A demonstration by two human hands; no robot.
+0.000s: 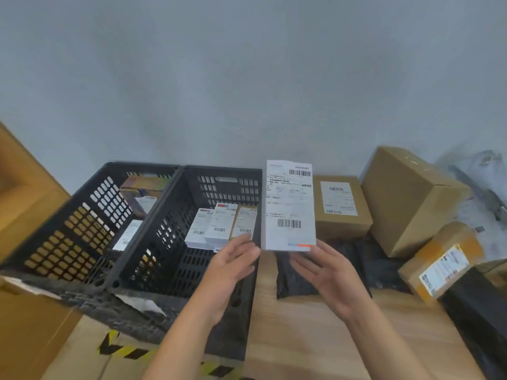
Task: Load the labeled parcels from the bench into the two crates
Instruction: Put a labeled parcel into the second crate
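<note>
Bench (301,341): pale wood-grain top, matt. A crumpled glossy black poly bag (290,281) lies on it.

Both forearms are bare and reach in from the bottom edge. Left hand (233,266): palm turned right, fingers straight and close together, over the near right corner of the right crate (227,192). Right hand (327,272): palm turned left, fingers straight and slightly spread, above the poly bag. Neither hand curls round anything.

White parcel (289,207): flat, rectangular, upright on its short edge, its face covered by a shipping label with two barcodes and an orange strip at the lower right corner. It stands between the two sets of fingertips, just beside the right crate's right wall. Whether the fingers touch it: cannot tell.

Both crates are black plastic with lattice walls and stand side by side. The right crate holds three labelled parcels (220,222) on end. Left crate (82,231): a colourful box (142,190).

Far right, on the bench: brown cardboard boxes (406,198), matt, two showing labels. Behind: plain grey wall (247,78).
</note>
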